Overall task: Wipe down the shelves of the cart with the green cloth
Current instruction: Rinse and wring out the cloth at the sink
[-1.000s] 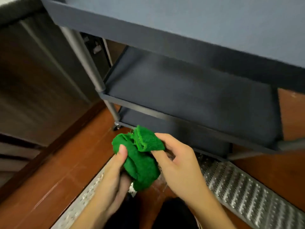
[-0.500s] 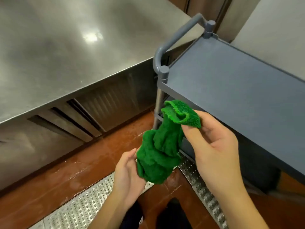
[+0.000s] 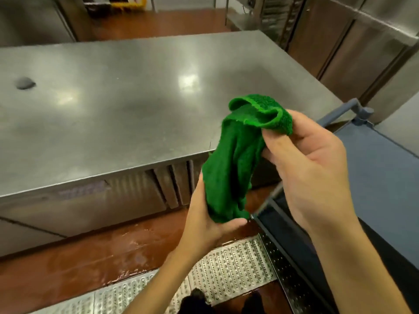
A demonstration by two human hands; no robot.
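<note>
A crumpled green cloth point(image 3: 235, 159) hangs in the air between both hands, in front of me. My right hand point(image 3: 310, 168) pinches its upper edge between thumb and fingers. My left hand point(image 3: 206, 220) cups and grips its lower end from below. The grey-blue cart point(image 3: 383, 168) stands at the right, its top shelf just beyond my right hand, its handle point(image 3: 340, 112) at the far end. A lower shelf point(image 3: 288, 227) shows under my right wrist. The cloth touches no shelf.
A large stainless steel worktable point(image 3: 118, 105) fills the left and centre, close to the cart's left side. Below lie a wet brown floor point(image 3: 74, 264) and perforated metal drain grates point(image 3: 229, 270). Steel cabinets point(image 3: 353, 51) stand at the back right.
The view has risen from the cart's lower shelves to above the worktable. Both hands lifted the cloth upward with it, and the cloth now hangs stretched out longer between them.
</note>
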